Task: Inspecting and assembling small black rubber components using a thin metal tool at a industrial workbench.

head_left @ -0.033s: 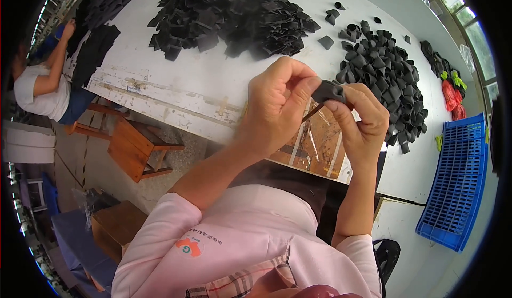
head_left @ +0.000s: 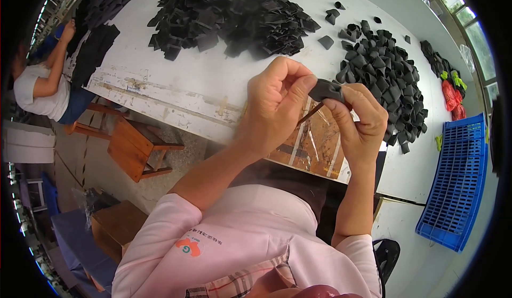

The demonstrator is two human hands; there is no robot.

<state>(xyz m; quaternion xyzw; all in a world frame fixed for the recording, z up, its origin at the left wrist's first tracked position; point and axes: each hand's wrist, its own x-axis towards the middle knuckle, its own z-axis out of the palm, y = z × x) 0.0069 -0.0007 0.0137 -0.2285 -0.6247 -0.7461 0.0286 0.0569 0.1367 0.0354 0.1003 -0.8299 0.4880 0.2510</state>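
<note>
Between my two hands, above the table's front edge, is a small black piece of bendy sheet material (head_left: 325, 90), curved over at its right end. My left hand (head_left: 277, 99) pinches its left end between thumb and fingers. At the other end, my right hand (head_left: 364, 117) grips it with thumb and bent fingers. A thin dark brown strip (head_left: 311, 113) slants down between the hands; I cannot tell whether it is held. Below lies a brown board (head_left: 316, 147) with pale strips and shiny film. Right of my right hand is a heap of rolled black pieces (head_left: 381, 71).
Flat black pieces (head_left: 213, 18) form a large pile at the back of the white table (head_left: 176, 79). A blue plastic crate (head_left: 453, 183) stands at the right. On the left are a wooden stool (head_left: 136, 146) and another person (head_left: 45, 87) seated near dark material.
My left fingertips have shifted very slightly left, so a bit more of the black piece shows. My right hand has barely moved.
</note>
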